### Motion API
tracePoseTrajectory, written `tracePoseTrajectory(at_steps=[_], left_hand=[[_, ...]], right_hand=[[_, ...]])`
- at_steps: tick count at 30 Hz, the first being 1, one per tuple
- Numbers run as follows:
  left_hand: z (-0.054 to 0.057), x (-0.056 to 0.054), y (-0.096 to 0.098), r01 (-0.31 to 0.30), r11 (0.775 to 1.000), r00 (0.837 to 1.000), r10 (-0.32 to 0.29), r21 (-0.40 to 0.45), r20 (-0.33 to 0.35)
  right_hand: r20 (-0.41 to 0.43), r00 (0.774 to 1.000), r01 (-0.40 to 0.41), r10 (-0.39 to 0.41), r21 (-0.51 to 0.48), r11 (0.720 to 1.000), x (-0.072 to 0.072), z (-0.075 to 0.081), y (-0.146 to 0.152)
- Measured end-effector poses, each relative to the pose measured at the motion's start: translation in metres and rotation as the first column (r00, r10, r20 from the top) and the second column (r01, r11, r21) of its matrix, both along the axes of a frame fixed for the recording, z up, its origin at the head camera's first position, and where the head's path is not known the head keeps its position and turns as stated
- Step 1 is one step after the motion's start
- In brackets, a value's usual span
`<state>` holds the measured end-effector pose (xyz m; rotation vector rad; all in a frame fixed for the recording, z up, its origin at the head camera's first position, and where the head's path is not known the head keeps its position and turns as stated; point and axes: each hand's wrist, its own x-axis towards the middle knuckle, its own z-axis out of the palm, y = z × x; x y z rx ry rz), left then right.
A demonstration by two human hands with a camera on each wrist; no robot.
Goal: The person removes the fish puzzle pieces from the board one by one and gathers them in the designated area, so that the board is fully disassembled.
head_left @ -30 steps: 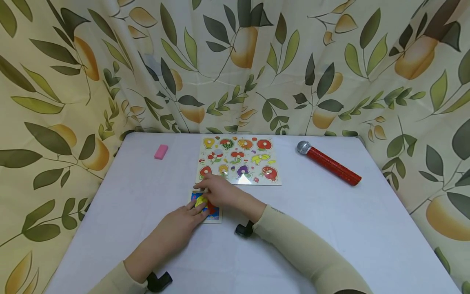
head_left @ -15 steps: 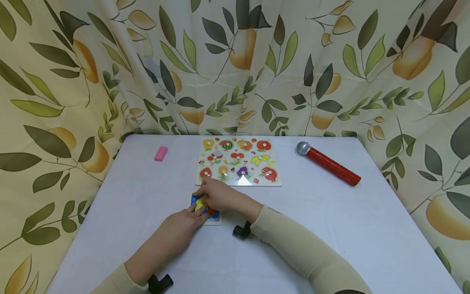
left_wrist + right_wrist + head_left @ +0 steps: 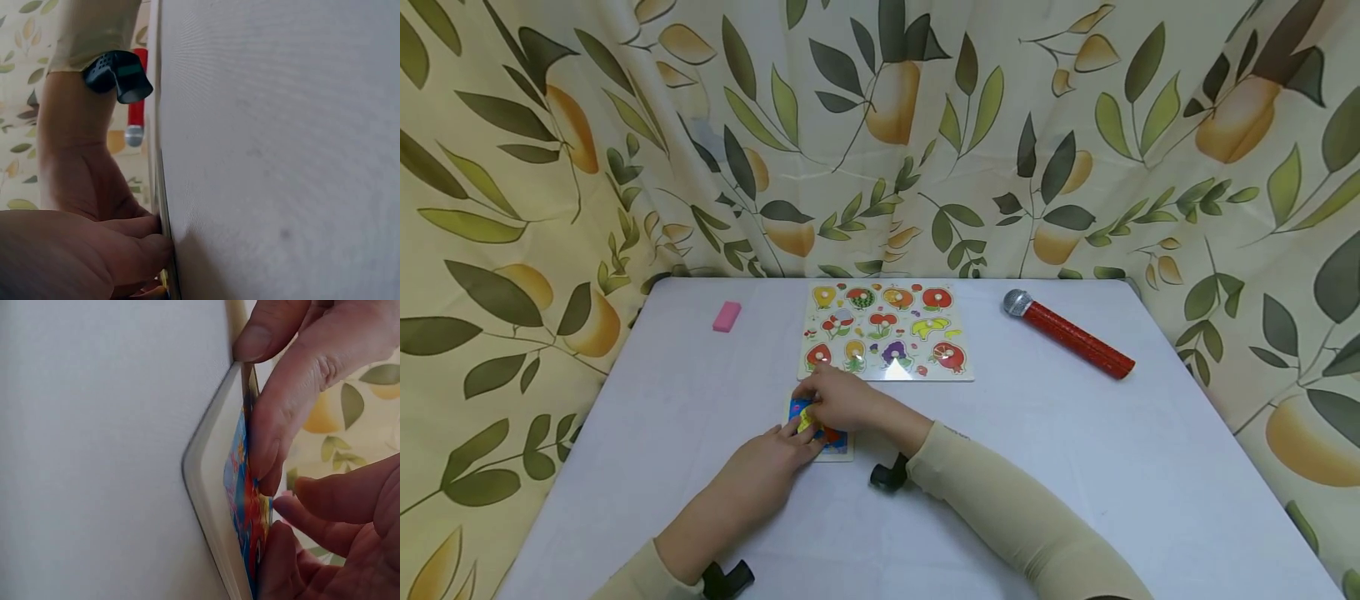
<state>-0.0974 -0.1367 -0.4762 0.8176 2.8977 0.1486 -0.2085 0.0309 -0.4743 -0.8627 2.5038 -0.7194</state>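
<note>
A small picture puzzle (image 3: 838, 451), blue, red and yellow inside a pale border, lies on the table in front of a larger fruit puzzle board (image 3: 925, 372). My left hand (image 3: 764, 469) holds its near left side. In the right wrist view the left thumb (image 3: 255, 342) sits against its edge and the fingers lie on the picture (image 3: 240, 469). My right hand (image 3: 850, 402) reaches in from the right, its curled fingers at the far part and the yellow area of the small puzzle. Much of the picture is hidden beneath both hands.
A pink block (image 3: 727, 317) lies at the back left. At the back right is a red microphone (image 3: 1067, 333) with a silver head. A white cloth covers the table (image 3: 1000, 433), and a leaf-patterned curtain (image 3: 850, 167) hangs behind it.
The right hand has drawn slightly nearer and its raised, outstretched finger has come down onto the small puzzle's far part. The left hand stays in nearly the same place.
</note>
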Motion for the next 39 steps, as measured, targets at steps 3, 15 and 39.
tracePoseTrajectory(at_steps=[3,15,39], left_hand=[[0.0002,-0.0004,-0.0011,-0.016,0.999,1.0,0.015,0.035,0.022],[-0.0008,-0.002,-0.0044,0.007,0.996,1.0,-0.006,0.085,-0.003],[-0.0031,-0.0038,-0.0031,-0.101,0.99,0.985,0.085,0.1,0.149]], right_hand=[[0.0,1.0,0.019,-0.019,0.006,1.0,0.0023,0.0018,-0.0018],[-0.023,0.999,0.049,-0.049,0.017,0.999,0.0065,0.0017,-0.0044],[0.105,0.992,0.067,-0.064,-0.023,0.997,0.0021,0.0045,-0.0018]])
